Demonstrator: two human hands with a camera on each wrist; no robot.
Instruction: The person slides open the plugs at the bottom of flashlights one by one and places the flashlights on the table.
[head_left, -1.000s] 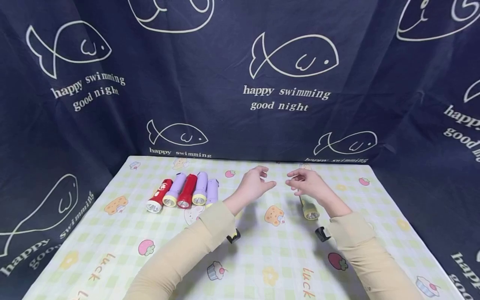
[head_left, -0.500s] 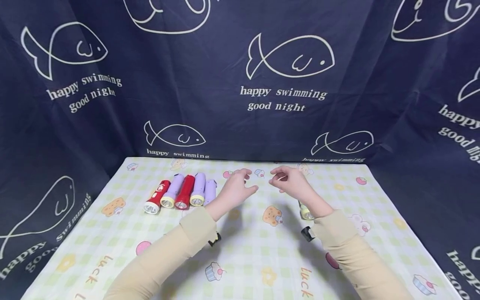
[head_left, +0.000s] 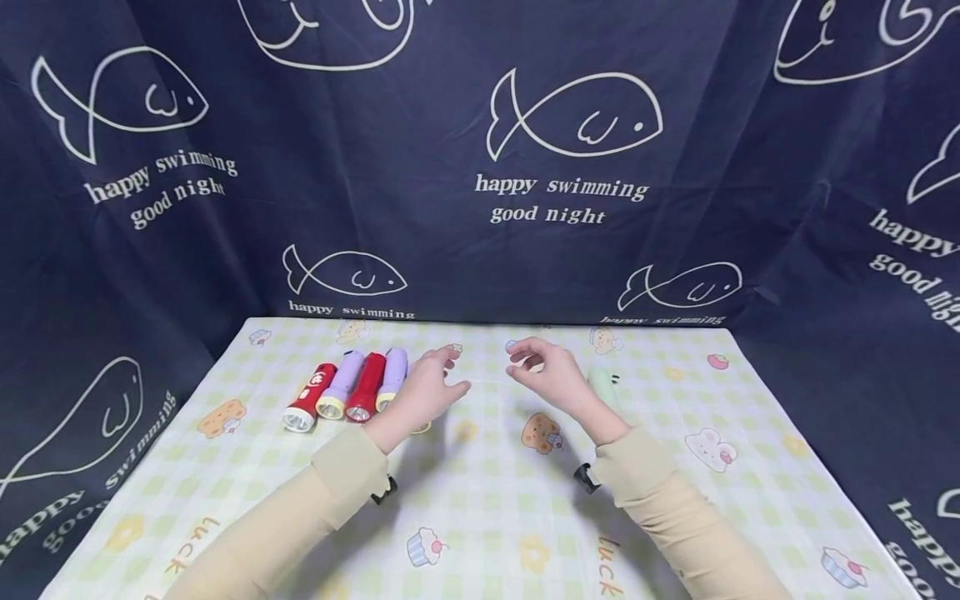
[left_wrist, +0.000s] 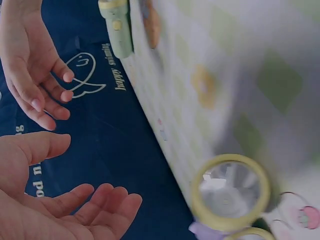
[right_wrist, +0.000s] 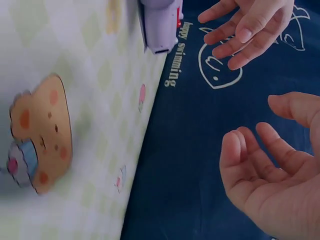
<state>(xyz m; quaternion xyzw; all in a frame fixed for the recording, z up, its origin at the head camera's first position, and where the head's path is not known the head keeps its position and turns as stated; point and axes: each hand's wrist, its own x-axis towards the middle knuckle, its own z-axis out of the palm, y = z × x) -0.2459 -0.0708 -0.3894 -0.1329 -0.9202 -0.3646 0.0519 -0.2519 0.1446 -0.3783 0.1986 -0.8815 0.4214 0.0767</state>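
Observation:
My left hand hovers over the right end of a row of flashlights, its fingers loosely bent and holding nothing. The row has a red flashlight with a white head, a purple flashlight, a red flashlight and another purple one. One more purple flashlight is mostly hidden behind that hand in the head view; its yellow rim shows large in the left wrist view. My right hand, relaxed with nothing in it, is nearest a pale green flashlight, which the wrist partly covers.
A checked tablecloth printed with cakes, bears and flowers covers the table. Behind and at both sides hangs a dark blue curtain with white fish drawings. A black strap shows under the right cuff.
Both hands have shifted left, apart from each other throughout. My left hand now covers the rightmost purple flashlight, and my right hand has moved off the green one's upper body.

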